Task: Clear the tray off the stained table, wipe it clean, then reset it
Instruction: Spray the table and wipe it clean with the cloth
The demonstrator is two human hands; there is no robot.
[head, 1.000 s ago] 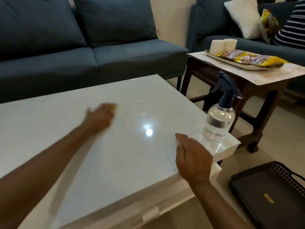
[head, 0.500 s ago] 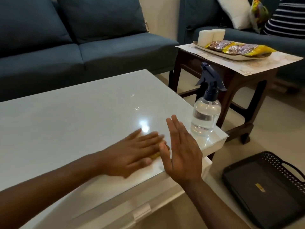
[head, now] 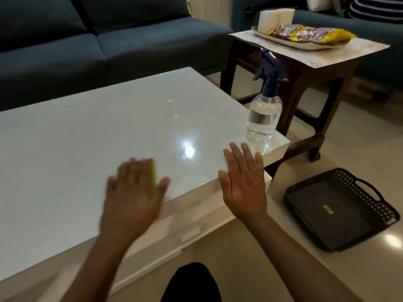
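Head view: your left hand (head: 133, 192) presses a yellow cloth (head: 152, 171) flat, wiping the table (head: 87, 131); right hand (head: 244, 184) open. Next, fetch the tray (head: 340, 216).

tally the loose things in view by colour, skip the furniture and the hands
black: 1, the tray on the floor
clear: 1, the spray bottle
white: 2, the rolls
yellow: 2, the cloth and the snack packets
total: 6

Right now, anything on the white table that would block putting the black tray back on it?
Mostly no. The black tray lies on the floor right of the white table. On the table: the spray bottle at the far right corner, and the left hand pressing a yellow cloth near the front edge. The right hand hovers open at that edge.
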